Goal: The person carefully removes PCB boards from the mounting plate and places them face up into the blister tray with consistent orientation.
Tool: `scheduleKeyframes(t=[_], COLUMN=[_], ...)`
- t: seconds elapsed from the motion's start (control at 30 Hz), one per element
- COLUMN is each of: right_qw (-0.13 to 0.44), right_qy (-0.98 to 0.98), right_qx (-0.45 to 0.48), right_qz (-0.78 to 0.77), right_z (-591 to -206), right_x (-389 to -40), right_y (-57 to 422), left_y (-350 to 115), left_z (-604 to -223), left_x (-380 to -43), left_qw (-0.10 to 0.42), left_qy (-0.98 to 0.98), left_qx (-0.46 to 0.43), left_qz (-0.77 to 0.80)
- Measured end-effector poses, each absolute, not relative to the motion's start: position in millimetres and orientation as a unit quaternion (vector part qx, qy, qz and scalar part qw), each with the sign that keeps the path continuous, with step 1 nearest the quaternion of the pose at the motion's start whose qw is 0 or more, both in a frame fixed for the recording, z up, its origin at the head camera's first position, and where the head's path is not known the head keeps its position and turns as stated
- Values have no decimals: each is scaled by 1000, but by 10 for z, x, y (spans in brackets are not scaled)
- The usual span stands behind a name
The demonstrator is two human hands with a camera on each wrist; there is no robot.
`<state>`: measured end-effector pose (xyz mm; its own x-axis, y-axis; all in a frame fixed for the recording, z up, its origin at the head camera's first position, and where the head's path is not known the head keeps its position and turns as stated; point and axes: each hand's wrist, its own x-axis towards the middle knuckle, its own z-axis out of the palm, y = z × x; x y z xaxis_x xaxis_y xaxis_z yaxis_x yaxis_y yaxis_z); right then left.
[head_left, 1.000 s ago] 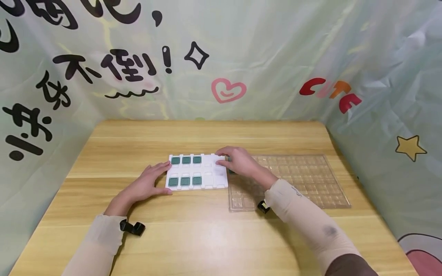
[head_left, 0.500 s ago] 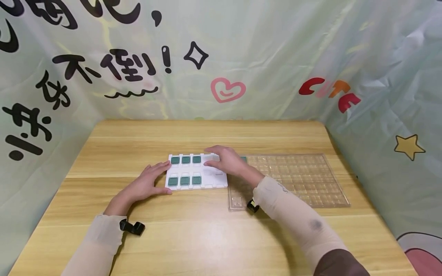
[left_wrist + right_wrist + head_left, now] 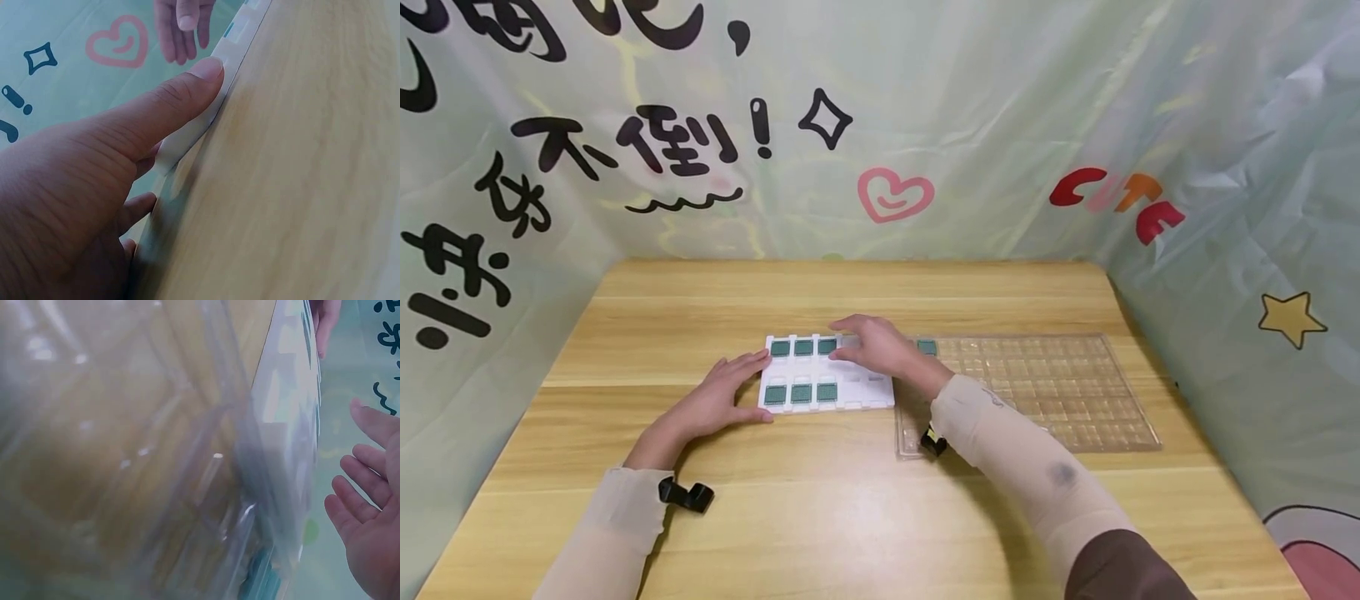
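Observation:
Six-sided detail aside, a white compartment tray (image 3: 854,393) lies mid-table, with several green square chips (image 3: 801,392) in two rows at its left. My left hand (image 3: 718,402) touches the tray's left end, its thumb (image 3: 187,94) lying straight along the near corner. Over the tray's far right part hovers my right hand (image 3: 880,344), thumb and fingers apart, fingertips by the third chip of the far row. The right wrist view shows no object in that hand (image 3: 375,519). It hides some far-row pockets in the head view.
A clear plastic tray (image 3: 1037,383) with many pockets lies right of the white tray, under the right forearm. One green chip (image 3: 927,347) sits in its far left corner. A printed curtain (image 3: 985,125) rises behind the wooden table (image 3: 820,517).
My right hand has moved left across the white tray, from its right edge to the third far-row chip, uncovering the chip in the clear tray. My left hand has stayed put.

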<state>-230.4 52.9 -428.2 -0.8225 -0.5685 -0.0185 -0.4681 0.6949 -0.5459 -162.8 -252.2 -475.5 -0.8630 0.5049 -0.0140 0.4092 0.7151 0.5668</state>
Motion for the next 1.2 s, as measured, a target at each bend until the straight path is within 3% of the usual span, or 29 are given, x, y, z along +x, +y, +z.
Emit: scheduleKeyframes(t=[1.2], right_qw=[104], right_qy=[942], right_qx=[-279], right_qz=[-156], right_z=[-4313], right_x=[-2317], right_y=[183], left_y=[-2560], left_z=[-4771], left_x=[-1591], left_qw=[70], left_qy=[917], left_qx=[256], left_qz=[298])
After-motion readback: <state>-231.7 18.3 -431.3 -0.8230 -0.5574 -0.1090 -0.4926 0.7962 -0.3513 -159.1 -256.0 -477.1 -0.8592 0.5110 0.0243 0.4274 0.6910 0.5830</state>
